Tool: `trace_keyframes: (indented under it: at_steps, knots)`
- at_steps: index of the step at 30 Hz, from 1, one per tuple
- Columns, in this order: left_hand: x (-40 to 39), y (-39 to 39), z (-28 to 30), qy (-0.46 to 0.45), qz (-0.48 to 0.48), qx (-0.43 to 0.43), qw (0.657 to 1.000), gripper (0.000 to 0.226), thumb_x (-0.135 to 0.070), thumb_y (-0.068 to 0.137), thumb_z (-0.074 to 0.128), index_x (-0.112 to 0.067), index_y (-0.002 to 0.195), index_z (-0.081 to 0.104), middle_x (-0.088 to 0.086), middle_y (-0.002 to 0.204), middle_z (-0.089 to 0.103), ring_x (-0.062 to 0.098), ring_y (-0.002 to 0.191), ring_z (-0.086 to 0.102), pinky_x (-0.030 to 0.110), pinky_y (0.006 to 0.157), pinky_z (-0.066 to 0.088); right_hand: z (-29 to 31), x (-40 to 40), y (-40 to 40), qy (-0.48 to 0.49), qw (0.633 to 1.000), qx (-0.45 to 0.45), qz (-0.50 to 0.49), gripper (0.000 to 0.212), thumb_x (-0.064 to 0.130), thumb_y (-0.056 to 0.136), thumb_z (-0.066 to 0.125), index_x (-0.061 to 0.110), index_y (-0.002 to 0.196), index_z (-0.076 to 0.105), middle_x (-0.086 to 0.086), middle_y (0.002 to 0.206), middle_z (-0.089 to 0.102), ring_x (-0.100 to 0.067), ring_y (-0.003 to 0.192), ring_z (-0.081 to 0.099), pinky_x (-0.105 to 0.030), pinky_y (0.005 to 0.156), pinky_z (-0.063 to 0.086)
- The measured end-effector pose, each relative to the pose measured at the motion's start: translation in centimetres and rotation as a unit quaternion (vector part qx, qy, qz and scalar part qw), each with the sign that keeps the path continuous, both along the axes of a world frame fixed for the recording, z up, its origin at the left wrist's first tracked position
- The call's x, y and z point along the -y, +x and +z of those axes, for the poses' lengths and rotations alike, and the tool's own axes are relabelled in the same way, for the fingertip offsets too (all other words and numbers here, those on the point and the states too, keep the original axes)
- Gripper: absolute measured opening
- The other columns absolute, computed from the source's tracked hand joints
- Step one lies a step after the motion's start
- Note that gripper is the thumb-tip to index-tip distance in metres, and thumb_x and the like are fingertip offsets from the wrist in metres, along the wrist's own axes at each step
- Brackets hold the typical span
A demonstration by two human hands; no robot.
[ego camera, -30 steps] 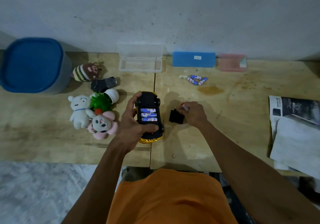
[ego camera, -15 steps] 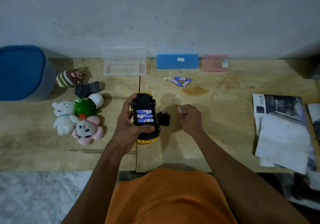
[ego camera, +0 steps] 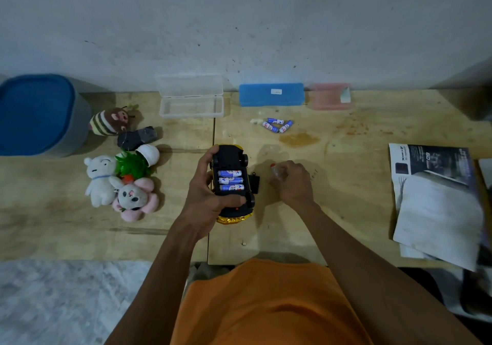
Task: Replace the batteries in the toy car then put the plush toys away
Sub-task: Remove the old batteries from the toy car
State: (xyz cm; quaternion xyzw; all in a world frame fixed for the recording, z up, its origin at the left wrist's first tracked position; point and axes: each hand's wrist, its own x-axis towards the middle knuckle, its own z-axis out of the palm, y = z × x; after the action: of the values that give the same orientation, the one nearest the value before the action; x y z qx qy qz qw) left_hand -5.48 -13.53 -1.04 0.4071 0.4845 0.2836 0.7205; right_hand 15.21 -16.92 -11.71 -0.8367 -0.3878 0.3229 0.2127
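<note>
While left fingers (ego camera: 206, 168) clasp car (ego camera: 231, 182), right fingers (ego camera: 286, 170) pinch screwdriver (ego camera: 275, 170).

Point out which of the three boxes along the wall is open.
The clear plastic box, the leftmost of the three, is open: its lid stands raised against the wall. The blue box and the pink box beside it are both closed.

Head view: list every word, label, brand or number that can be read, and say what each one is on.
None reads with certainty.
Batteries in the toy car: blue and white labels, a large "A" at most, the rest blurred.
Loose batteries: printed, too small.
Magazine: upside-down cover print, blurred.
Blue case: white sticker, too small.
</note>
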Motion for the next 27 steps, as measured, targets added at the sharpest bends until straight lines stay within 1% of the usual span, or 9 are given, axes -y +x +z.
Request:
trace_keyframes:
  at_steps: [2, 5, 9, 11, 15, 18, 20, 24, 27]
  knots:
    - [-0.2, 0.1, 0.0, 0.004, -0.002, 0.003, 1.000, 0.114, 0.036, 0.059, 0.069, -0.025, 0.150, 0.037, -0.004, 0.114, 0.072, 0.028, 0.096, 0.072, 0.046, 0.078, 0.062, 2.6, -0.4, -0.2, 0.054, 0.998, -0.019, -0.018, 0.027, 0.023, 0.089, 0.072, 0.013, 0.114, 0.066, -0.009, 0.108, 0.065, -0.022, 0.096, 0.062, -0.029, 0.079, 0.049]
    - [-0.4, 0.3, 0.2, 0.018, -0.002, 0.007, 1.000, 0.116, 0.027, 0.054, 0.075, -0.028, 0.149, 0.038, -0.001, 0.121, 0.069, 0.033, 0.101, 0.071, 0.052, 0.082, 0.061, 8.5, -1.3, -1.3, 0.149, 0.983, -0.102, -0.043, 0.014, 0.019, 0.092, 0.069, 0.017, 0.105, 0.072, 0.002, 0.100, 0.071, -0.012, 0.087, 0.065, -0.025, 0.082, 0.053]
    - [-0.6, 1.0, 0.5, 0.037, -0.006, 0.017, 0.999, 0.117, 0.027, 0.057, 0.075, -0.030, 0.151, 0.035, 0.006, 0.128, 0.067, 0.031, 0.100, 0.072, 0.048, 0.078, 0.061, 14.1, -1.5, -2.9, 0.103, 0.976, -0.192, 0.020, 0.016, 0.028, 0.096, 0.064, 0.021, 0.098, 0.078, 0.016, 0.087, 0.069, 0.000, 0.078, 0.062, -0.015, 0.070, 0.048]
    - [-0.8, 1.3, 0.8, 0.050, -0.007, 0.028, 0.998, 0.116, 0.027, 0.058, 0.074, -0.031, 0.151, 0.035, 0.012, 0.135, 0.061, 0.029, 0.101, 0.072, 0.042, 0.076, 0.061, 14.7, -1.3, -3.4, 0.076, 0.977, -0.197, 0.033, 0.021, 0.030, 0.098, 0.060, 0.021, 0.104, 0.078, 0.018, 0.086, 0.065, 0.002, 0.076, 0.060, -0.012, 0.065, 0.045]
    - [-1.1, 1.9, 0.8, 0.074, -0.010, 0.039, 0.996, 0.114, 0.035, 0.064, 0.069, -0.030, 0.152, 0.033, 0.016, 0.142, 0.054, 0.031, 0.107, 0.070, 0.040, 0.077, 0.061, 14.9, -1.2, -3.7, 0.056, 0.967, -0.250, -0.011, 0.024, 0.031, 0.100, 0.056, 0.021, 0.108, 0.077, 0.009, 0.095, 0.073, -0.002, 0.087, 0.067, -0.015, 0.070, 0.050]
    - [-1.0, 1.9, 0.6, 0.077, -0.021, 0.042, 0.996, 0.116, 0.034, 0.064, 0.070, -0.030, 0.153, 0.031, 0.014, 0.143, 0.054, 0.033, 0.110, 0.068, 0.044, 0.080, 0.060, 15.2, -1.3, -3.4, 0.031, 0.938, -0.340, -0.053, 0.020, 0.027, 0.100, 0.058, 0.026, 0.088, 0.074, 0.014, 0.083, 0.071, 0.005, 0.068, 0.066, -0.012, 0.056, 0.048]
    - [-0.9, 1.8, 0.5, 0.075, -0.026, 0.046, 0.996, 0.116, 0.027, 0.062, 0.073, -0.031, 0.153, 0.031, 0.012, 0.144, 0.054, 0.035, 0.111, 0.067, 0.047, 0.083, 0.059, 15.3, -1.3, -3.1, 0.018, 0.927, -0.370, -0.063, 0.021, 0.023, 0.099, 0.060, 0.028, 0.080, 0.070, 0.014, 0.077, 0.067, 0.003, 0.064, 0.062, -0.016, 0.054, 0.048]
    - [-1.0, 1.7, 0.8, 0.077, -0.019, 0.051, 0.996, 0.116, 0.022, 0.061, 0.075, -0.032, 0.153, 0.030, 0.013, 0.145, 0.053, 0.037, 0.109, 0.068, 0.050, 0.082, 0.060, 15.5, -1.5, -3.5, 0.015, 0.914, -0.392, -0.104, 0.018, 0.022, 0.099, 0.058, 0.018, 0.102, 0.076, 0.003, 0.092, 0.075, -0.012, 0.085, 0.070, -0.032, 0.071, 0.055]
    - [-1.1, 1.6, 0.9, 0.080, -0.022, 0.052, 0.995, 0.116, 0.030, 0.064, 0.072, -0.031, 0.153, 0.030, 0.015, 0.143, 0.054, 0.038, 0.109, 0.068, 0.054, 0.083, 0.059, 15.1, -1.2, -3.8, 0.041, 0.910, -0.394, -0.119, 0.016, 0.023, 0.099, 0.061, 0.016, 0.105, 0.075, 0.001, 0.098, 0.076, -0.009, 0.086, 0.072, -0.022, 0.063, 0.055]
